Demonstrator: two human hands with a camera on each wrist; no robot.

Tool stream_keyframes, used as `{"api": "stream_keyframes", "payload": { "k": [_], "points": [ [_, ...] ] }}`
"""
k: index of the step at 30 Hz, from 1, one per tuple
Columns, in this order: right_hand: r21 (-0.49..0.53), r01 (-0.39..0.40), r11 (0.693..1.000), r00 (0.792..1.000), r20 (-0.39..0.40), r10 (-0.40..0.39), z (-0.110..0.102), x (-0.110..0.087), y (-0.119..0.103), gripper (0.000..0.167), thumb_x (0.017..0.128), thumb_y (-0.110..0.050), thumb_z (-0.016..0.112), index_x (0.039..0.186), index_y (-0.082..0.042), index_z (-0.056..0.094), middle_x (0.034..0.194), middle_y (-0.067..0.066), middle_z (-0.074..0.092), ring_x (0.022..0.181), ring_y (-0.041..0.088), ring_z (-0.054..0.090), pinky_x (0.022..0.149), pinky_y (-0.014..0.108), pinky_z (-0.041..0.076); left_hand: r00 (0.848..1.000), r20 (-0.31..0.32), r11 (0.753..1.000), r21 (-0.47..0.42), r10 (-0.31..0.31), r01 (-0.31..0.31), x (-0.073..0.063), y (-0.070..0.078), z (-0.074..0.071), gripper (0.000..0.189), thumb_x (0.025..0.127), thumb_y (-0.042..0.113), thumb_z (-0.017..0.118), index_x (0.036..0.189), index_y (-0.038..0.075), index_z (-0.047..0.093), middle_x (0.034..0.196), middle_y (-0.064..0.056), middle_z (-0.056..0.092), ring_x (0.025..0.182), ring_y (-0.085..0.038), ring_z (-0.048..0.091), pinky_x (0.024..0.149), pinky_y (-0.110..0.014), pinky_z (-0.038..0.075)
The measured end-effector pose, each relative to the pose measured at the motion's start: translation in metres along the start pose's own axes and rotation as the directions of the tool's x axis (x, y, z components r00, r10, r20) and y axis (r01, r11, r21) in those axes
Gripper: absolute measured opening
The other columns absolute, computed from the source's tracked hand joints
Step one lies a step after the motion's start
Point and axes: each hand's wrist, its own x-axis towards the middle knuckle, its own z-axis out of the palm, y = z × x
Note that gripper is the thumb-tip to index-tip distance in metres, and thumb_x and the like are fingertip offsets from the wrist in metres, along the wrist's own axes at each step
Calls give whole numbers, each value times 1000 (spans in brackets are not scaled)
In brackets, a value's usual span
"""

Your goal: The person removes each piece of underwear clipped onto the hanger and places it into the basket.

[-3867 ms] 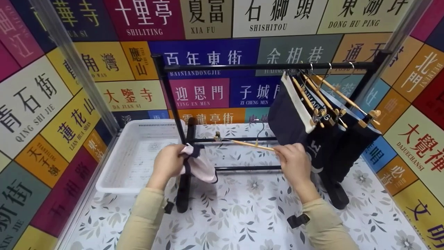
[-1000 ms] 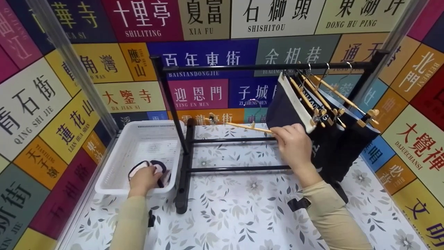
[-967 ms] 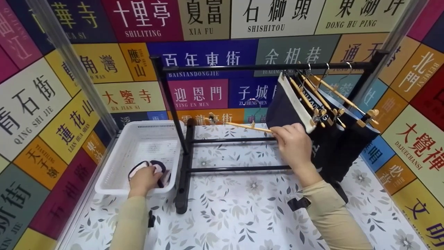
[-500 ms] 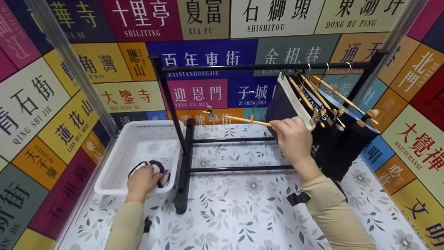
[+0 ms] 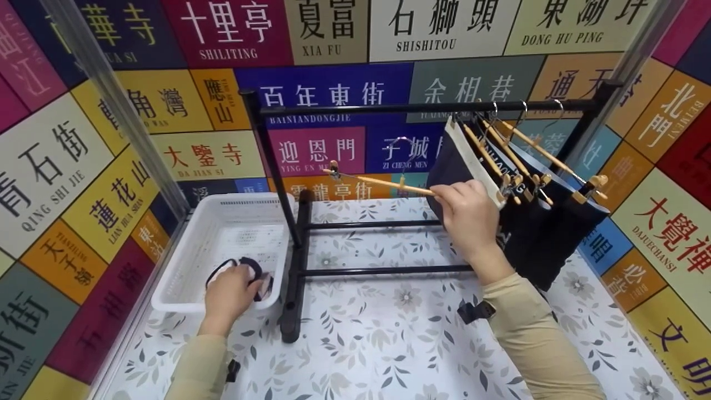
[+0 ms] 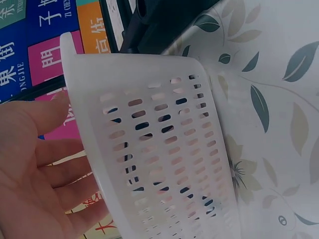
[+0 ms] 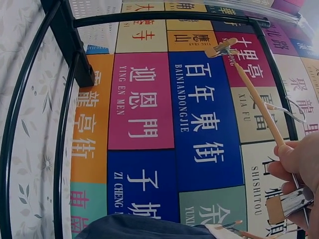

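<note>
In the head view my right hand [image 5: 469, 219] grips one end of a wooden clip hanger [image 5: 377, 183]. Its metal hook [image 5: 408, 145] points up, below the rack's top rail [image 5: 389, 108]. The right wrist view shows a clip [image 7: 290, 203] by my right hand [image 7: 304, 167] and another clip [image 7: 223, 48] at the far end; no garment is on this hanger. My left hand [image 5: 229, 291] lies over a pale pink cloth item with dark trim [image 5: 253, 270] inside the white basket [image 5: 166, 283]. In the left wrist view the basket wall [image 6: 164, 107] hides that hand's fingertips.
Several dark garments [image 5: 544, 239] hang from clip hangers [image 5: 536, 147] at the rack's right end. The rack's left post [image 5: 272, 172] stands beside the basket; two lower bars [image 5: 383, 271] cross near the tabletop. Lettered panels [image 5: 328, 91] wall the back and sides.
The pink cloth item has gone from in front of the rack's left foot into the basket with my left hand. My right hand has raised the hanger toward the top rail.
</note>
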Motion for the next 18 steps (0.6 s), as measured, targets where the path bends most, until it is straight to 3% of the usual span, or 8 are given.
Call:
{"api": "stream_keyframes", "payload": {
  "k": [5,11,18],
  "points": [
    [-15,0,1000,1000,-9,0,-1,6,-1,10,93,-15,69,98,-12,77,87,6,71,79,31,57,59,42,46,1000,-25,1000,-25,17,-17,-3,6,-2,35,88,28,74,104,-2,66,93,-21,67,86,-43,64,69,-60,49],
    [-24,10,1000,1000,-21,-10,0,11,-1,10,93,-16,69,97,-12,77,86,6,71,78,31,57,56,43,46,997,-66,998,-37,40,-42,-5,16,-3,32,88,27,73,101,-1,66,88,-20,66,80,-42,63,65,-58,48],
    [-35,15,999,1000,-27,-16,0,16,0,10,93,-16,69,98,-12,77,85,7,71,77,31,57,56,43,46,996,-57,997,-10,74,-75,-8,26,0,47,86,27,75,118,-6,64,109,-27,65,98,-45,63,80,-58,50]
  ]
}}
